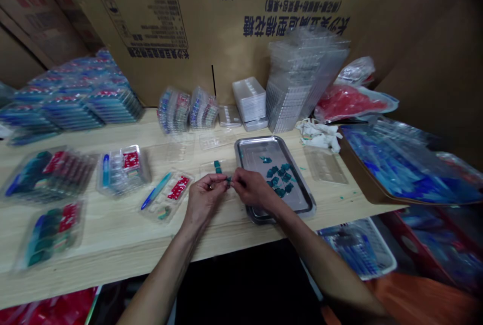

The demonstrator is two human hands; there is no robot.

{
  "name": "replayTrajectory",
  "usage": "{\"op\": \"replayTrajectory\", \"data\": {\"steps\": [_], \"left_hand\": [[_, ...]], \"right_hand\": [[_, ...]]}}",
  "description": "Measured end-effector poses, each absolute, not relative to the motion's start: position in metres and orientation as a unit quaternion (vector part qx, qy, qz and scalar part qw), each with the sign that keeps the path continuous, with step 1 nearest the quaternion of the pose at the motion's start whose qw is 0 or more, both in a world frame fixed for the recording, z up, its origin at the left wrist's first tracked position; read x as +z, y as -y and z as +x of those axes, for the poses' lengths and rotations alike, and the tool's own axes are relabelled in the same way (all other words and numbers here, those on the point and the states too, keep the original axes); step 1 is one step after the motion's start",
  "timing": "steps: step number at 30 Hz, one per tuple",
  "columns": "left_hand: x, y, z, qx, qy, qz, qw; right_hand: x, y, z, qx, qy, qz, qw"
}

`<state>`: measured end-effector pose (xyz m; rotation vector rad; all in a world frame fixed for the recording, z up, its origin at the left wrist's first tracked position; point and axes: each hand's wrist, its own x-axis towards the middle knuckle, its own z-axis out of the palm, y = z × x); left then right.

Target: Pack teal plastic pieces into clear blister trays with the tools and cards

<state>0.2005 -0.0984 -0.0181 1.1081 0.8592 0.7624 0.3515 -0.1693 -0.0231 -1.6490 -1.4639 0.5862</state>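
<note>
My left hand [206, 198] and my right hand [252, 188] meet above the table, fingertips pinched on one small dark green piece [228, 180]. Fingers cover most of it, so its exact kind is unclear. Just beyond them lies a clear plastic insert [206, 168] with green pieces [217, 165] in it. Under my right forearm and to its right, a metal tray [249, 156] holds several crumpled dark green pieces [274, 180]. Left of my left hand is a clear blister pack [158, 203] with a blue pen-like stick [156, 191] and a red patterned packet [178, 187].
Filled packs [49, 171] and stacked packages [75, 96] occupy the left. Along the back stand clear plastic trays [298, 78] before a large carton [211, 23]. A box of blue packets [400, 164] and white cloth [320, 135] lie right. Below the edge sits a white basket [387, 254].
</note>
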Motion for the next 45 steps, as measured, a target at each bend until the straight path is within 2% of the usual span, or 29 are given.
{"op": "replayTrajectory", "data": {"steps": [6, 11, 16, 20, 23, 25, 28, 34, 38, 42, 45], "left_hand": [[-0.015, 0.09, 0.191, 0.318, -0.385, 0.416, 0.76], [-0.015, 0.094, 0.196, 0.303, -0.358, 0.39, 0.793], [-0.018, 0.089, 0.188, 0.308, -0.374, 0.399, 0.779], [-0.021, 0.064, 0.164, 0.358, -0.401, 0.52, 0.664], [-0.028, 0.05, 0.156, 0.338, -0.395, 0.666, 0.535], [-0.034, 0.047, 0.16, 0.315, -0.371, 0.746, 0.454], [-0.044, 0.05, 0.174, 0.281, -0.31, 0.833, 0.362], [-0.061, 0.053, 0.186, 0.201, -0.208, 0.92, 0.263], [-0.066, 0.055, 0.18, 0.21, -0.203, 0.928, 0.233], [-0.053, 0.072, 0.191, 0.274, -0.217, 0.912, 0.214], [-0.039, 0.09, 0.223, 0.298, -0.214, 0.898, 0.244]], "right_hand": [[-0.003, 0.172, 0.369, 0.19, 0.578, -0.662, 0.438], [-0.006, 0.17, 0.351, 0.203, 0.62, -0.646, 0.396], [-0.004, 0.169, 0.363, 0.152, 0.58, -0.727, 0.334], [-0.003, 0.184, 0.378, 0.019, 0.555, -0.809, 0.191], [-0.008, 0.195, 0.361, 0.03, 0.66, -0.742, 0.112], [-0.012, 0.196, 0.344, 0.056, 0.706, -0.699, 0.104], [-0.013, 0.192, 0.333, 0.07, 0.678, -0.723, 0.114], [-0.016, 0.193, 0.384, 0.069, 0.593, -0.788, 0.154], [-0.021, 0.208, 0.421, 0.06, 0.553, -0.816, 0.156], [-0.02, 0.215, 0.424, 0.076, 0.556, -0.818, 0.125], [-0.021, 0.206, 0.412, 0.072, 0.572, -0.812, 0.086]]}}
